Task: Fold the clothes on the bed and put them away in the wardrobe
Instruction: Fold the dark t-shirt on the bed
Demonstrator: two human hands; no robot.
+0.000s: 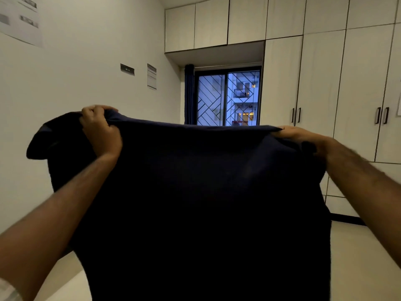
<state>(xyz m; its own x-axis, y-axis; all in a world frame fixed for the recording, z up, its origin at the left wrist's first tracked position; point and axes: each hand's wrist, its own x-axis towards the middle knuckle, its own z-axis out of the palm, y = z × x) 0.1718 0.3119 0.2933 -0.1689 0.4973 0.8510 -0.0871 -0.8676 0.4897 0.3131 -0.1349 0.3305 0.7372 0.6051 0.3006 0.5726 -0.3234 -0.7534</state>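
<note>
Our left hand [101, 129] and right hand [297, 135] each curl tight on the top edge of a dark navy, soft knit garment [195, 203], stretched flat and hanging before the barred window [227, 96], left of the pale wardrobe [325, 83].

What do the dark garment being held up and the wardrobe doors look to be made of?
Garment: soft navy fabric, probably a knit, matte; it drapes and bunches where the left hand and right hand grip its top edge. The weave is too dark to tell.
Wardrobe doors: flat pale panels with faint grain, likely laminated board; dark slim handles, possibly metal.
</note>
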